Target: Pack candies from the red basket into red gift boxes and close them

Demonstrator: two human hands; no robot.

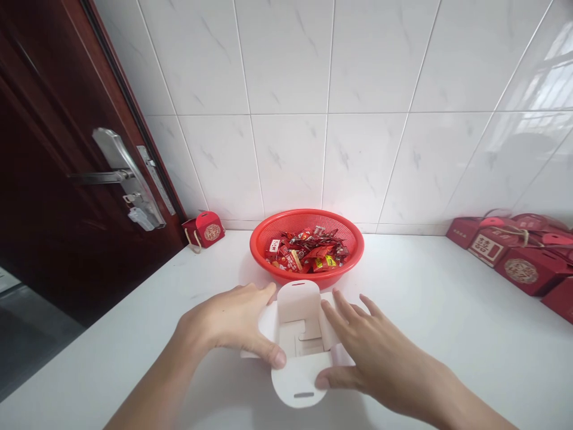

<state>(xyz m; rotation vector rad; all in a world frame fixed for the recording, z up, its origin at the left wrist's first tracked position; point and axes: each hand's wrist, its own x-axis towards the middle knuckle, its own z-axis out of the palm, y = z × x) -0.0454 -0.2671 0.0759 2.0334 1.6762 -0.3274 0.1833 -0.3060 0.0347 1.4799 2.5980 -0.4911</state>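
An open-topped paper gift box (pixel 308 325) stands on the table in front of me, its white inner side showing and its flaps folded outward. The rounded front flap (pixel 302 388) and back flap have slots. My left hand (pixel 233 322) grips the left side of the box, thumb at the front flap and fingers by the back left corner. On the other side, my right hand (pixel 367 343) holds the right flap and front flap between index finger and thumb, its other fingers spread. Just behind the box is a red plastic basket (pixel 257 254) of wrapped candies (pixel 308 251).
A small red gift box (pixel 205 230) with a cord handle sits at the back left. Several red gift boxes (pixel 523 257) are grouped at the right on the white table (pixel 425 286). A tiled wall (pixel 290 161) runs behind, and a dark wooden door (pixel 49 119) is at left.
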